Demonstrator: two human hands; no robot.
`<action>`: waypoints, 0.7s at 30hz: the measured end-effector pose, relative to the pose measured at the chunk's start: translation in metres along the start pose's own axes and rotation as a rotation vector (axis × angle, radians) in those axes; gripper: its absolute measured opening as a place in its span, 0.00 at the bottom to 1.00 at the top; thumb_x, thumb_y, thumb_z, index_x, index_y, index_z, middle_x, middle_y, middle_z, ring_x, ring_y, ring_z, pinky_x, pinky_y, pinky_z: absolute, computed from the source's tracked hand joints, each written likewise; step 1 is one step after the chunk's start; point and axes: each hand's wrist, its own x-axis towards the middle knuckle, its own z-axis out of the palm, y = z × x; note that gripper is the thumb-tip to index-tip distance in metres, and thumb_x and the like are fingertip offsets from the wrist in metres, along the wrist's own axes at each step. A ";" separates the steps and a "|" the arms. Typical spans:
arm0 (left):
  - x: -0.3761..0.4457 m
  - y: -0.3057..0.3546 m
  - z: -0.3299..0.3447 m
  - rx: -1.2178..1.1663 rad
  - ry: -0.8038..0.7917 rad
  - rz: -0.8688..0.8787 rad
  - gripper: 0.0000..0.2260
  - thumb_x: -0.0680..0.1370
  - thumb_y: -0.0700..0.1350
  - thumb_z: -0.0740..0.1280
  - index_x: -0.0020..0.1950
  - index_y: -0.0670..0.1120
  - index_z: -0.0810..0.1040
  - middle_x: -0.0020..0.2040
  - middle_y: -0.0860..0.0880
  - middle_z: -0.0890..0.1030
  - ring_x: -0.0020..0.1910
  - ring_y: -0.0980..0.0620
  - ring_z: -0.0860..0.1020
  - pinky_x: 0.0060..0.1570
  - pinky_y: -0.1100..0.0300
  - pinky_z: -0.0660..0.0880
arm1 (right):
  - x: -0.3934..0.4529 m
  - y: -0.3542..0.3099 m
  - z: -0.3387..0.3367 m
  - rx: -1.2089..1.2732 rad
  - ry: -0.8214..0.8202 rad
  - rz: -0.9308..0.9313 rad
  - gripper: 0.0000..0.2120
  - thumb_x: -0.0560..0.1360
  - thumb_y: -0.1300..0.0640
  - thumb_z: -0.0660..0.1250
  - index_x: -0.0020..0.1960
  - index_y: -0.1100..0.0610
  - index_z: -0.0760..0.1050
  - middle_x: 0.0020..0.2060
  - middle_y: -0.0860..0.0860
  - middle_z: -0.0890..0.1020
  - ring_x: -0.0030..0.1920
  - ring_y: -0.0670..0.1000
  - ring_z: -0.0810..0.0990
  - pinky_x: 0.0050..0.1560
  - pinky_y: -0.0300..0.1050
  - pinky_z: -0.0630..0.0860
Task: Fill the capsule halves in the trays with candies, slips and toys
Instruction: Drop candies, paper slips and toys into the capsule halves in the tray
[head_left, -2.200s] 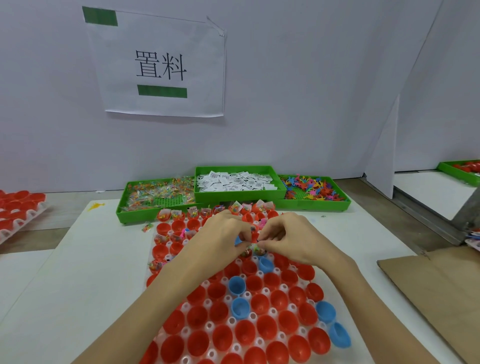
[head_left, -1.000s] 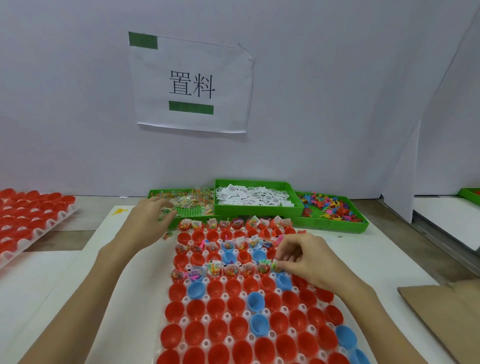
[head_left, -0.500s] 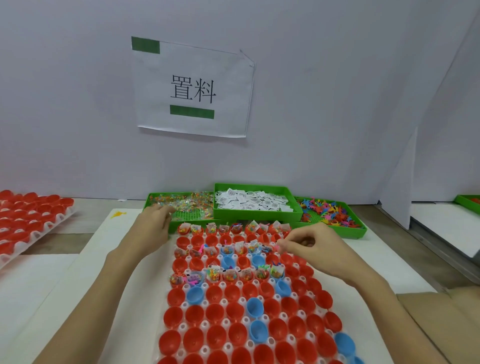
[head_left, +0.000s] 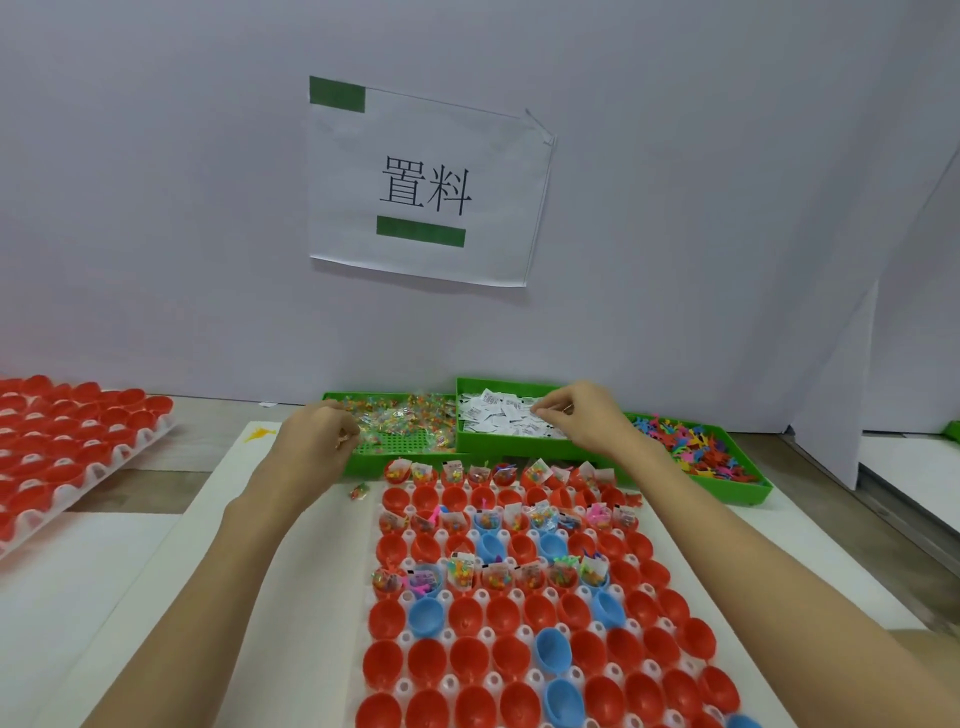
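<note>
A white tray (head_left: 486, 633) of red and blue capsule halves lies in front of me. Its far rows hold candies, slips and toys, while the near rows show bare cups. My left hand (head_left: 317, 441) reaches into the green candy tray (head_left: 402, 446), fingers curled round small candy packets at its left edge. Over the green slip tray (head_left: 511, 451), my right hand (head_left: 584, 415) pinches a white slip (head_left: 524, 415) between thumb and forefinger. The green toy tray (head_left: 748, 493) with coloured toys stands to the right.
One stray candy packet (head_left: 358, 491) lies on the white board beside the capsule tray. A second tray of red halves (head_left: 78, 441) sits at the far left. A paper sign (head_left: 426, 187) hangs on the back wall, and a white partition (head_left: 831, 395) stands at the right.
My right hand left the capsule tray and moved forward to the slip tray. My left hand went from the capsules to the candy tray and stays there.
</note>
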 end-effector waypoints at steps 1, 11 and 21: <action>0.000 0.002 -0.002 -0.027 0.046 -0.009 0.04 0.78 0.37 0.73 0.50 0.37 0.87 0.50 0.42 0.84 0.50 0.41 0.81 0.53 0.48 0.77 | 0.005 -0.003 0.004 0.013 -0.001 0.013 0.12 0.80 0.52 0.69 0.60 0.55 0.84 0.58 0.52 0.85 0.51 0.46 0.79 0.53 0.41 0.74; -0.003 0.016 -0.008 -0.211 0.204 0.006 0.05 0.73 0.36 0.78 0.48 0.40 0.87 0.44 0.45 0.86 0.41 0.48 0.81 0.46 0.60 0.77 | 0.031 -0.024 0.038 -0.065 0.055 0.074 0.04 0.77 0.61 0.73 0.51 0.61 0.85 0.48 0.55 0.86 0.39 0.45 0.78 0.33 0.30 0.67; -0.003 0.071 -0.024 -0.705 0.084 -0.106 0.02 0.75 0.46 0.77 0.47 0.50 0.88 0.38 0.55 0.87 0.39 0.60 0.84 0.39 0.71 0.78 | 0.011 -0.023 0.017 0.075 0.162 -0.029 0.06 0.79 0.58 0.69 0.45 0.59 0.80 0.39 0.50 0.83 0.42 0.50 0.82 0.42 0.39 0.79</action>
